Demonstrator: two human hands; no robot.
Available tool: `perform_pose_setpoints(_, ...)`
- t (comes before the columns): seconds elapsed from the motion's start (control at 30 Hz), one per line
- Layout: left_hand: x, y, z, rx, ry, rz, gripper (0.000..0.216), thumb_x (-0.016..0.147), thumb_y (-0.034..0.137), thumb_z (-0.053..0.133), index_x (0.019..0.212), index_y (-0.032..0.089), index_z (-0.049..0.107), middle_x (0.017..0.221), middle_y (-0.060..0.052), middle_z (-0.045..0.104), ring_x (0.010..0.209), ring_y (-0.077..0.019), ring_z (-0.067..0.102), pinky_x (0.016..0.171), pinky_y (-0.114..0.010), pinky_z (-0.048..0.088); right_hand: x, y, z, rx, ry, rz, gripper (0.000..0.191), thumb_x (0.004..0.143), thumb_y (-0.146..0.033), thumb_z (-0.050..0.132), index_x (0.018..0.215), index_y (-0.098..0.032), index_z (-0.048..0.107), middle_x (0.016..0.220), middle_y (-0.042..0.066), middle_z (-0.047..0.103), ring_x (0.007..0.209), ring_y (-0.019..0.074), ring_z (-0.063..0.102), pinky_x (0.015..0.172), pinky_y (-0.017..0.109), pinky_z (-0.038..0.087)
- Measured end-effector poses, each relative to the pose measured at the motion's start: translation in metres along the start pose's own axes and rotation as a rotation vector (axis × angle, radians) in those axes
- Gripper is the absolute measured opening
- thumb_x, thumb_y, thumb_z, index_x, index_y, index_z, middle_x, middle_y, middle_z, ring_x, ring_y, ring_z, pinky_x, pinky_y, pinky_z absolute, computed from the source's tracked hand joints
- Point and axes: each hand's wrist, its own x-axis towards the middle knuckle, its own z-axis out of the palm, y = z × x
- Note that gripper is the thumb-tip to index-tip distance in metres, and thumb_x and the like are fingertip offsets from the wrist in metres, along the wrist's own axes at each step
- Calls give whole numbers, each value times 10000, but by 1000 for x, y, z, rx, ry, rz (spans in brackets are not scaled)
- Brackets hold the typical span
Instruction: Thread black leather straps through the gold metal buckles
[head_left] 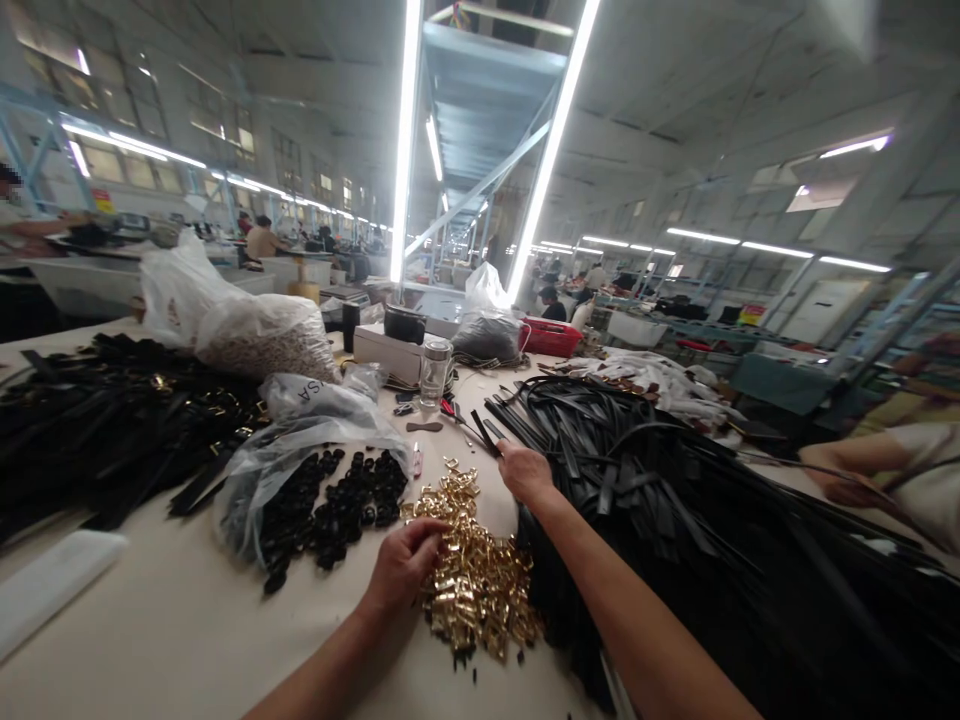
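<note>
My left hand [403, 562] rests on the near edge of a heap of gold metal buckles [474, 575], its fingers curled into the pieces. My right hand [525, 470] reaches forward to the near end of a big pile of black straps [675, 490] and is closed on the end of one black strap [487, 432]. Left of the buckles lies a heap of small black loops [337, 505] spilling from a clear plastic bag [300, 440].
More black straps with gold fittings [112, 420] cover the left of the table. A full plastic bag [255, 330], a glass jar [435, 370], a white box [386, 350] and a red basket [551, 338] stand behind. Another person's arm [855, 470] reaches in at right.
</note>
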Motion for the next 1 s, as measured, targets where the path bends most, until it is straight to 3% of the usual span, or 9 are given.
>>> perform_pose_setpoints(0.17, 1, -3, 1, -31, 1, -27, 207, 710, 286, 636, 834, 144, 721, 612, -19, 627, 516, -127, 546, 500, -229, 422, 23, -13, 22, -30, -28, -40, 324, 909, -106, 386, 1062, -222, 648, 981, 101, 657, 857, 194, 640, 685, 251, 410)
perform_pose_setpoints(0.43, 0, 3, 2, -67, 66, -13, 201, 704, 301, 659, 815, 146, 721, 631, -21, 633, 517, -125, 544, 500, -228, 431, 19, -26, 28, 17, -75, -226, 243, 896, -246, 511, 1048, -313, 688, 977, 41, 636, 869, 169, 608, 687, 224, 399)
perform_pose_setpoints(0.63, -2, 6, 0, -111, 101, 41, 222, 726, 322, 654, 856, 150, 706, 647, -17, 641, 520, -126, 552, 504, -234, 447, -14, -28, 9, 41, -85, -334, 239, 865, -210, 548, 995, -340, 702, 947, 1, 644, 886, 154, 594, 704, 214, 388)
perform_pose_setpoints(0.77, -1, 7, -2, -142, 110, 43, 243, 738, 347, 653, 875, 148, 673, 610, 9, 606, 476, -105, 524, 465, -215, 427, -44, -21, -20, 55, 8, -259, 263, 900, -142, 445, 1037, -232, 650, 1010, 66, 633, 906, 170, 587, 725, 239, 386)
perform_pose_setpoints(0.87, 1, 7, -4, -164, 113, 61, 318, 750, 392, 656, 959, 154, 621, 625, 24, 594, 463, -96, 527, 437, -197, 412, -75, -19, -42, 192, 100, -197, 246, 884, -127, 414, 1023, -191, 607, 971, 60, 643, 886, 167, 591, 748, 241, 373)
perform_pose_setpoints(1.0, -3, 6, -2, -219, 21, 41, 449, 772, 466, 626, 1086, 156, 546, 673, 7, 622, 457, -101, 549, 377, -177, 366, -120, -28, -45, 395, 38, -169, 218, 837, -139, 427, 918, -206, 617, 788, 11, 655, 724, 150, 594, 662, 230, 354)
